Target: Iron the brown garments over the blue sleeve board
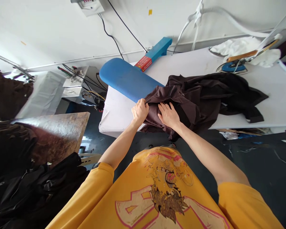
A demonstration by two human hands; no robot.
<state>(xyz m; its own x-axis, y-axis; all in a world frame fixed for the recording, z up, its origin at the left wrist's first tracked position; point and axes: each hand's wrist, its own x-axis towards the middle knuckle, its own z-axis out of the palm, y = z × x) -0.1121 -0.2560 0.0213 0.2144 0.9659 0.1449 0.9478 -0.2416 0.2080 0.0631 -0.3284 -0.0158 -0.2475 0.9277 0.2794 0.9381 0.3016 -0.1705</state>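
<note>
A dark brown garment point(205, 95) lies crumpled on the white ironing table point(271, 108), one end drawn over the tip of a blue padded sleeve board point(126, 78). My left hand point(140, 110) is closed, pinching the garment's edge at the board's near end. Just to its right, my right hand point(168, 115) rests flat on the fabric with its fingers spread.
A steam iron with a wooden handle point(238, 62) sits at the table's far right beside white cloth point(243, 47). A wooden board point(52, 133) and piles of dark garments point(38, 190) stand at the left. Cables and a metal box point(77, 84) lie behind the sleeve board.
</note>
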